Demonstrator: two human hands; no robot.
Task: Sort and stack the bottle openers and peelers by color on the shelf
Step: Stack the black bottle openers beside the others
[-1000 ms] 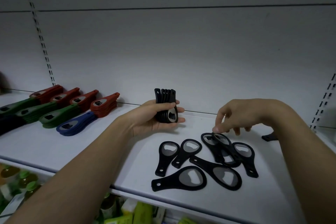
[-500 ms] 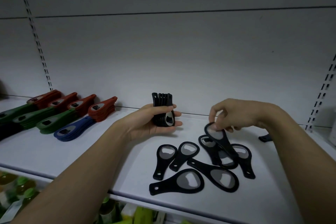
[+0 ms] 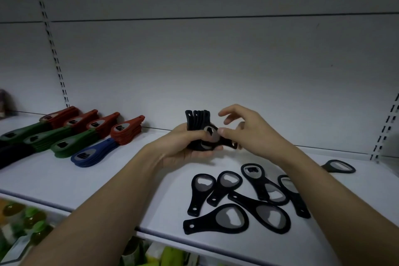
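Pinching one black opener [image 3: 224, 139] crosswise in our right hand [image 3: 248, 129], we meet the upright stack [image 3: 197, 120] gripped by our left hand [image 3: 185, 147].

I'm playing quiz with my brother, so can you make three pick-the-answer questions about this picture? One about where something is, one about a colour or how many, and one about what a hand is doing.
1. Where is the blue stack of openers?
A. On the shelf, left of the hands
B. In the right hand
C. On top of the loose black ones

2. How many loose black openers lie in the group in front of the hands?
A. Two
B. Six
C. Ten

3. What is the left hand doing?
A. Resting flat on the shelf
B. Gripping a bundle of black openers
C. Pointing at the wall

Answers: 1 A, the blue stack lies beside the green stacks on the left. 2 B, six can be counted there, with one more apart on the right. 3 B, its fingers curl round the bundle while the right hand pinches another opener against it.
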